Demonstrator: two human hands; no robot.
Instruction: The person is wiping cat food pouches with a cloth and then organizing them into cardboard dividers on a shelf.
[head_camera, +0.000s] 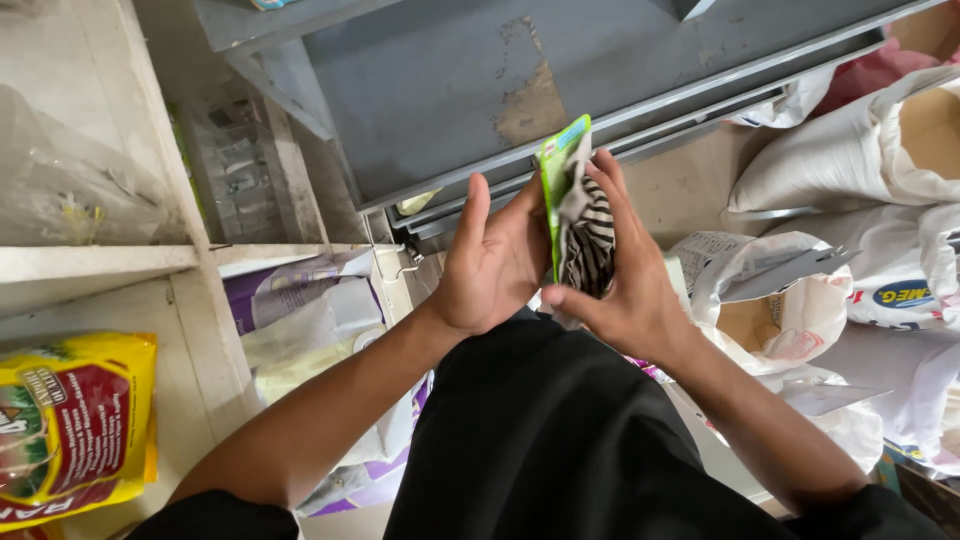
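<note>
Above the dark-trousered lap, the left hand (490, 265) and right hand (625, 285) press a green-edged, black-and-white striped plastic packet (577, 215) upright between them, both grips closed on it, below the grey metal shelf (480, 80), beside open white sacks (860, 170).

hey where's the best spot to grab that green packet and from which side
Take the green packet by its flat faces around the middle, palms closing in from left and right. It stands on edge, thin and floppy, so its narrow top would bend. The left hand and right hand already flank it.
</note>
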